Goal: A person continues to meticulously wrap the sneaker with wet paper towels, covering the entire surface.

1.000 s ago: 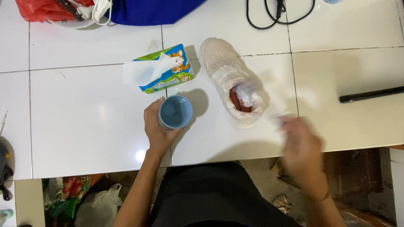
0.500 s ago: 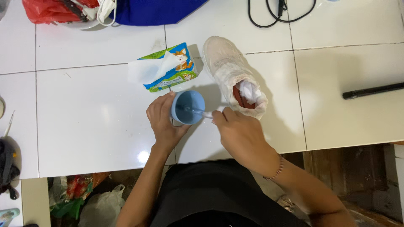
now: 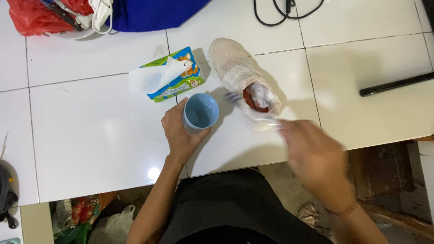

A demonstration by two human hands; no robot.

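Note:
My left hand (image 3: 178,133) is wrapped around a light blue cup (image 3: 201,112) that stands on the white tiled table (image 3: 90,135). My right hand (image 3: 314,156) is motion-blurred off the table's front edge and grips a thin brush (image 3: 251,108). The brush's blurred head lies beside the opening of a white sneaker (image 3: 235,68). The sneaker lies just right of the cup, with white paper stuffed in it and a red lining showing. A tissue box (image 3: 178,77) with a sheet sticking out sits behind the cup.
A red plastic bag (image 3: 31,18) and a blue cloth (image 3: 153,13) lie at the back left, with a black cable (image 3: 280,11) at the back. At the right edge rests a black rod (image 3: 395,84). Bags and litter sit on the floor below the table's front.
My right hand has drawn the brush out of the cup and swung right, toward the sneaker. My left hand has kept its hold on the cup.

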